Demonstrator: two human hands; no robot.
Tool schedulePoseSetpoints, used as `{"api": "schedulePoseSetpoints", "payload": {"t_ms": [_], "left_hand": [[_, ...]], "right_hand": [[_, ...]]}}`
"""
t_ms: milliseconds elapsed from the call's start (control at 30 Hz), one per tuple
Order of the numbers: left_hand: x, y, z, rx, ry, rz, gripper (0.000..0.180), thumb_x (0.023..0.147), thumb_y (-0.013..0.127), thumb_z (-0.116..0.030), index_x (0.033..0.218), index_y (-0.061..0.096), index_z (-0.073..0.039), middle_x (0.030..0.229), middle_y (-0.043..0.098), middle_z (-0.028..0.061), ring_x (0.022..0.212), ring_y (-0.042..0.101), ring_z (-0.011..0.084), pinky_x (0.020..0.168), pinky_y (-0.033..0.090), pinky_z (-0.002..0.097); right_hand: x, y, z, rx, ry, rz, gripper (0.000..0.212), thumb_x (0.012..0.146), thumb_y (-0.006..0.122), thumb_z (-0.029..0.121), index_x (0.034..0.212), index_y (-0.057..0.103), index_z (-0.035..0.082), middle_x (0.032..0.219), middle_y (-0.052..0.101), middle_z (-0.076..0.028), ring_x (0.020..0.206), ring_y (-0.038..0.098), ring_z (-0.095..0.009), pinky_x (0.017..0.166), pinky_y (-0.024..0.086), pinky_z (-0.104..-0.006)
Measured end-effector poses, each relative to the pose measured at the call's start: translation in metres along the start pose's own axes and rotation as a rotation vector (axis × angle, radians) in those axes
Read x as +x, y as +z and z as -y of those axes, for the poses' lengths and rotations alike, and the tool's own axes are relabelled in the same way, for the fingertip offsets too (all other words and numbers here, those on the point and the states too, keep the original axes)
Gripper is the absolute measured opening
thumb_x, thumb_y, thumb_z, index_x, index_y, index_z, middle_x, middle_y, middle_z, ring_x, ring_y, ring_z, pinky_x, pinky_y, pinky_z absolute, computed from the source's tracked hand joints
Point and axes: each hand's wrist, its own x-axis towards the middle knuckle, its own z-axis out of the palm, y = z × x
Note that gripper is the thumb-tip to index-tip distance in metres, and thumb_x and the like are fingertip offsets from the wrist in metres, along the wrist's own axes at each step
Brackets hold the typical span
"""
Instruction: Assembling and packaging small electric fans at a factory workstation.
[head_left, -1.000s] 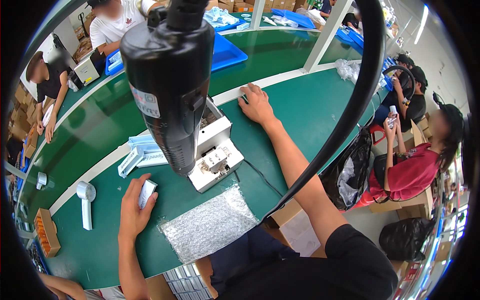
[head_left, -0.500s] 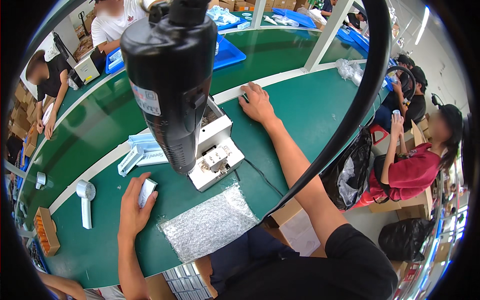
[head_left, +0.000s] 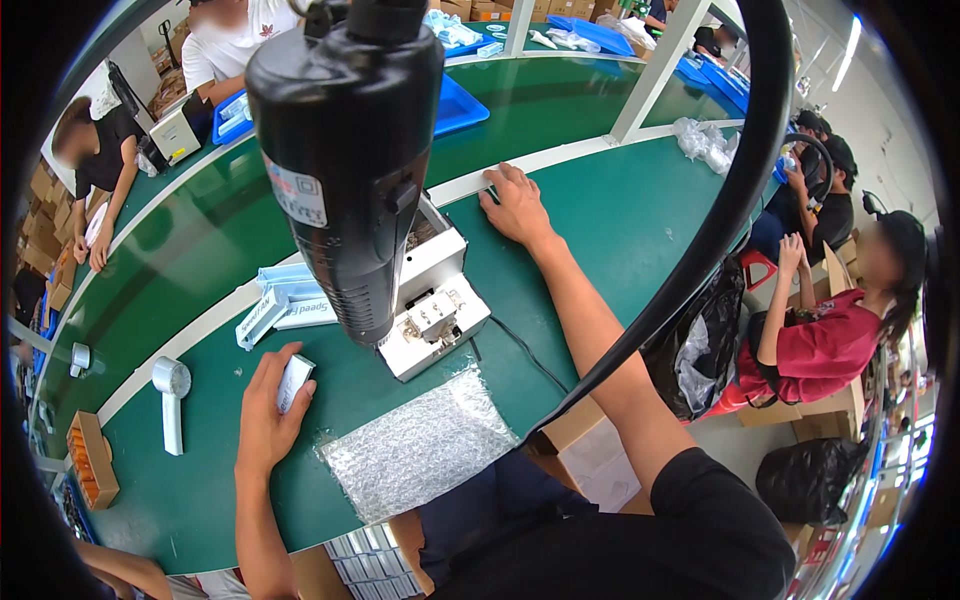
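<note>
My left hand (head_left: 268,410) rests on the green table, its fingers and thumb wrapped round a small white carton (head_left: 293,384). Beyond it lie several light blue cartons (head_left: 285,305). My right hand (head_left: 515,207) holds nothing; its fingers are spread at the white rail along the table's far edge. Between my arms stands a white machine (head_left: 430,325) with metal fittings on top. A large black power tool (head_left: 345,170), like a heat gun, hangs over the machine and hides part of it. Nearer me is a sheet of bubble wrap (head_left: 420,440).
A white handheld fan (head_left: 172,395) lies at the left, near a small cardboard box (head_left: 92,465) of orange pieces. A thick black cable (head_left: 700,270) arcs across the right. Blue trays (head_left: 460,108) stand beyond the rail. Co-workers sit around, one in a red shirt (head_left: 815,345) at the right.
Neither of my hands has visibly moved. The black tool looks shifted slightly to the right. At the right, the light piece in the red-shirted co-worker's hands no longer shows.
</note>
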Motion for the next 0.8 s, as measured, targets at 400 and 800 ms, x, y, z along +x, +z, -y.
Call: {"api": "schedulePoseSetpoints", "payload": {"t_ms": [400, 800], "left_hand": [[0.0002, 0.0005, -0.0005, -0.003, 0.01, -0.004, 0.046, 0.091, 0.072, -0.012, 0.135, 0.059, -0.005, 0.105, 0.059, 0.0163, 0.091, 0.061, 0.0342, 0.083, 0.051, 0.0383], [0.0, 0.0005, 0.0007, 0.009, 0.019, -0.007, 0.046, 0.091, 0.071, -0.013, 0.135, 0.059, -0.005, 0.106, 0.06, 0.0166, 0.093, 0.062, 0.0347, 0.085, 0.051, 0.0389]], "right_hand": [[-0.0004, 0.0002, -0.0015, -0.005, -0.003, -0.006, 0.044, 0.095, 0.065, 0.028, 0.132, 0.063, 0.004, 0.147, 0.051, -0.029, 0.141, 0.047, -0.042, 0.116, 0.036, -0.0573], [0.0001, 0.001, -0.0018, -0.012, -0.007, -0.004, 0.044, 0.095, 0.064, 0.029, 0.132, 0.063, 0.004, 0.148, 0.051, -0.029, 0.141, 0.046, -0.042, 0.117, 0.035, -0.0571]]}}
